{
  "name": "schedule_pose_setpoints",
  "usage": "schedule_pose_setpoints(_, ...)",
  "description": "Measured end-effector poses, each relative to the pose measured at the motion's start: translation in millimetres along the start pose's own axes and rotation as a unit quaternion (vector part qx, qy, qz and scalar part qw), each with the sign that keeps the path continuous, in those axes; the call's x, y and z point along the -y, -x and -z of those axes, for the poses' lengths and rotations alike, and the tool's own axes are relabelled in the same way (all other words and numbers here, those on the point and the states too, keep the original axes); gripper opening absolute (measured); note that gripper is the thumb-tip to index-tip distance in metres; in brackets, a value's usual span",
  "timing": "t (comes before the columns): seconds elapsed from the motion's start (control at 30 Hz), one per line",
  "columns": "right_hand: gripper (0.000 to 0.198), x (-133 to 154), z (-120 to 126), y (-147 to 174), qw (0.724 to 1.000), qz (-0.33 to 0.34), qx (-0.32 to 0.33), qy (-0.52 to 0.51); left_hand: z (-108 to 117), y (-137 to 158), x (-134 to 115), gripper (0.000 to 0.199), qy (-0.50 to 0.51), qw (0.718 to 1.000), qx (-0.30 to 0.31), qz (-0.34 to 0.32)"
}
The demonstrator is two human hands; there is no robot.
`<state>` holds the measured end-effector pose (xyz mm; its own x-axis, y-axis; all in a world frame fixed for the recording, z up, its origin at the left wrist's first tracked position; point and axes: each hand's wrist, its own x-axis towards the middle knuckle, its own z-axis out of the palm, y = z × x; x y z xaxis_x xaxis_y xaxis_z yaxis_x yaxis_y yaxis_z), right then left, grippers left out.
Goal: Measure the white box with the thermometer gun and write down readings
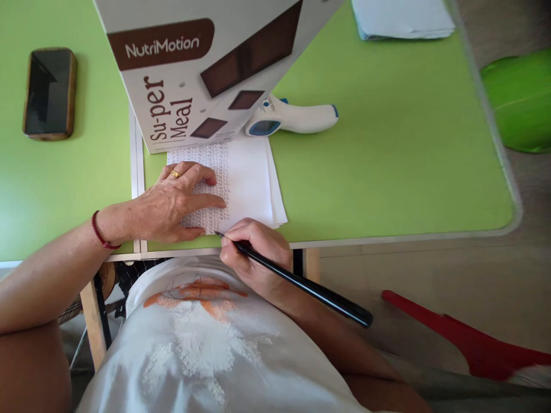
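Observation:
My right hand [260, 255] is closed around a black pen [310, 285], whose tip touches the lower edge of a white sheet of paper [249, 178]. Rows of small dark handwriting cover the left part of that sheet; its right part is blank. Another sheet shows from underneath at the right. My left hand [181, 201] lies on the written part with fingers spread, pressing on the paper and hiding some of the writing. A gold ring and a dark red bracelet are on it. Just beyond the paper stands a white NutriMotion box [181, 86], covering the sheet's far edge.
A white handheld thermometer [297, 117] lies right of the box. At the left rests a phone [49, 92] on the green table [387, 172]. A paper stack [402, 17] sits at the far edge. Beyond the table are a green object [519, 100] and a red object [469, 338].

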<state>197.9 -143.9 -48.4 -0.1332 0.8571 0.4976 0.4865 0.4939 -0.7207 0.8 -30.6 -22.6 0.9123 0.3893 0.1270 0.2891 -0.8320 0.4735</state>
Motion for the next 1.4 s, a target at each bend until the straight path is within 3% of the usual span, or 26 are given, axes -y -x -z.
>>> schedule_pose_setpoints(0.2, 0.019, -0.2, 1.2, -0.2, 1.000, 0.000, 0.000, 0.005, -0.1, -0.1, 0.3, 0.043, -0.006, 1.000, 0.005, 0.006)
schedule_pose_setpoints(0.37, 0.018, 0.4, 0.7, 0.8, 0.999, -0.009, -0.035, -0.001, -0.3, -0.1, 0.9, 0.043, -0.005, 1.000, 0.007, 0.009)
schedule_pose_setpoints(1.4, 0.020, -0.2, 1.6, 1.3, 1.000, 0.001, -0.019, 0.022, 1.1, -0.3, 0.9, 0.042, 0.015, 1.000, 0.008, 0.011)
